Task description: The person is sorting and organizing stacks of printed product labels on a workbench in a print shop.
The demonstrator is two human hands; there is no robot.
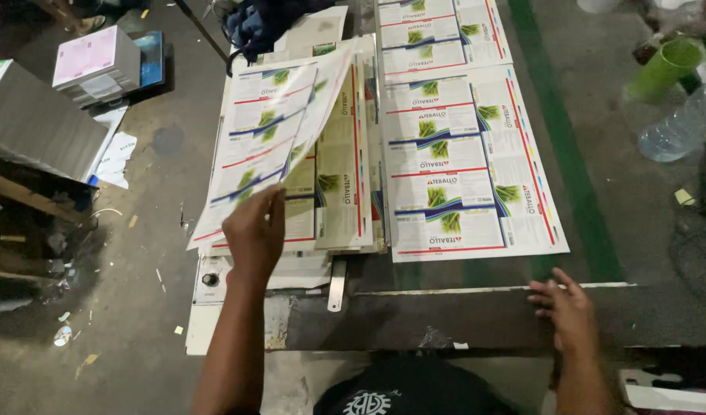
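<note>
Printed sheets [468,165] are spread flat towards the right edge of the surface [445,315], beside a stack [338,177] at its left. One lifted sheet [264,142] is pinched by the left hand [254,234], its grip closed on the lower edge; it is best peeled slowly so only one comes away. The right hand [570,311] is rested open on the near edge, gripping nothing.

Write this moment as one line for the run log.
left hand: lifts printed sheet off stack | right hand: flat on dark table edge

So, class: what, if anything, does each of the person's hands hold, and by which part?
The left hand lifts a printed sheet by its near edge. The right hand holds nothing; it rests open on the dark table edge.
</note>
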